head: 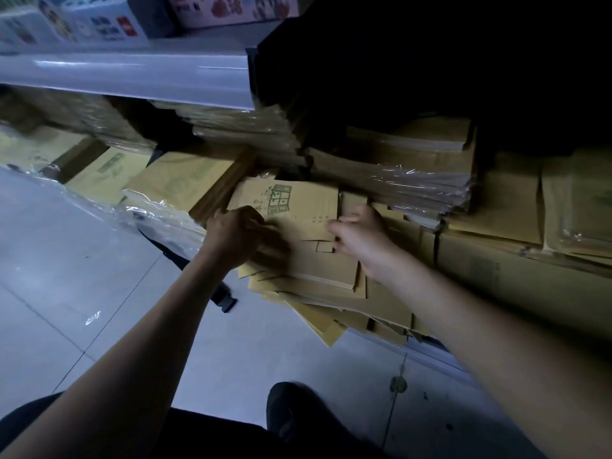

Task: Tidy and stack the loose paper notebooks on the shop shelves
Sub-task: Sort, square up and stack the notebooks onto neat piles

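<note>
Your left hand (235, 234) and right hand (361, 233) grip opposite edges of the tan kraft-paper notebook with green print (298, 210), which lies between them on a splayed notebook pile (326, 308). Your left fingers (260, 226) are blurred, and the shelf bay (430, 61) above your right hand is black

Single view recorded, from a wide-angle camera worn on the person's head. It faced forward and steeply downward along both forearms, at close range. The left hand (231, 236) and right hand (361, 235) sat near frame centre, at the loose notebooks (298, 210). Beyond the hands lay wrapped bundles (414, 180). Farther up, the upper shelf edge (132, 77) crossed the frame at a tilt. The floor (82, 276) filled the area left of and below the left hand. The corner above the right hand was too dark to read.
</note>
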Tool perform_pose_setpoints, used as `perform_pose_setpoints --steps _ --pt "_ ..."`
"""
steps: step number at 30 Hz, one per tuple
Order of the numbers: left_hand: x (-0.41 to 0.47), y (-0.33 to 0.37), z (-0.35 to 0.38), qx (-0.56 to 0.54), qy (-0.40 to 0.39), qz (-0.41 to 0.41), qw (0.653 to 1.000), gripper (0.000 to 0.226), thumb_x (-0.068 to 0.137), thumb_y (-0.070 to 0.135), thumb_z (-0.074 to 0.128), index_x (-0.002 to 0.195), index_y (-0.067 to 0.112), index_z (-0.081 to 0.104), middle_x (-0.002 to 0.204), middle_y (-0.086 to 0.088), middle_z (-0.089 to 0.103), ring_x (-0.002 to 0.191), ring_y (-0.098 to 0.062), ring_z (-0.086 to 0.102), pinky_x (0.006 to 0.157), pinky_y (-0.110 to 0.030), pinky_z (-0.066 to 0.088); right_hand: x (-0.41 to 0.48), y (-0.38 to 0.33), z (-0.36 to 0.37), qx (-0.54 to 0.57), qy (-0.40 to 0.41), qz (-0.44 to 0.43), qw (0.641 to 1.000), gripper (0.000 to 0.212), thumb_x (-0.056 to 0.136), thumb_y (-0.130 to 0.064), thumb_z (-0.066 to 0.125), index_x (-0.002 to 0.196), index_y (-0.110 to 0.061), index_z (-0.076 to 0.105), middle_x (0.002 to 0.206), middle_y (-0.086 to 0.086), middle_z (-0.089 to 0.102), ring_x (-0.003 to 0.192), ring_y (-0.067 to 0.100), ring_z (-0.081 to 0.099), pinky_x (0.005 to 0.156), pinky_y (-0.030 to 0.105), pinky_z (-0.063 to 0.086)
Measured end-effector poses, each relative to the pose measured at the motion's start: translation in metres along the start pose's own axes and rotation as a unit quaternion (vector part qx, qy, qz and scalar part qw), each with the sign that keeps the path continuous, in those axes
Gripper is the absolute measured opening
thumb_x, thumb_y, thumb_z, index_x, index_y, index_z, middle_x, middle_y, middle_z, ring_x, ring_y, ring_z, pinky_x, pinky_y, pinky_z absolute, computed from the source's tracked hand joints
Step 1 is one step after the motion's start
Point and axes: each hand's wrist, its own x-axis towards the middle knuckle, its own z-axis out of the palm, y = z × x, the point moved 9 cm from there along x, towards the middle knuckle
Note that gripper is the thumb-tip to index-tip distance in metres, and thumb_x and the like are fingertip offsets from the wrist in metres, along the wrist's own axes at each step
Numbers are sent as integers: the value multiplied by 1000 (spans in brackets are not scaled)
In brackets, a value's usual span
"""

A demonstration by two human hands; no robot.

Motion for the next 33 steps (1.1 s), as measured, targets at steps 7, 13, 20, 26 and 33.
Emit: perform_pose_setpoints --steps 7,13,20,26,33 --pt "2 -7 6 -106 23 -45 993 45 83 31 59 127 24 51 130 -19 53 113 -37 56 89 -52 52 8 13 -10 2 2 59 998 56 85 -15 69 133 -13 41 124 7 56 109 25 56 93 41 50" --pt "-1 -13 3 -137 53 -84 986 54 79 36 61 128 14 50 119 -12 60 102 -32 61 83 -50 56 3 16 1 9 -24 55 998 59 88 -8 62 139 -14 35 137 6 50 124 26 48 102 41 40" --pt "-7 -3 9 -348 3 -90 933 22 92 11 61 110 -2 62 101 -18 67 92 -32 66 71 -39 56 -11 1 0 53 -23 -25 998 76 92 2 53 153 -24 15 150 6 39 136 24 38 112 44 31" --pt "-14 33 -44 -503 58 75 859 25 90 -7 54 113 3 55 106 -11 67 98 -22 67 79 -34 58 -23 -48 -26 -11 43 -170 985 79 92 -20 62 153 -16 12 159 4 20 146 20 19 115 35 19" --pt "-20 37 -5 -484 11 83 871 32 94 -3 50 125 2 51 111 -8 64 101 -22 61 67 -21 53 -7 -9 -37 -67 46 -103 991 52 92 -18 61 140 -13 42 140 9 51 130 27 48 109 40 38"
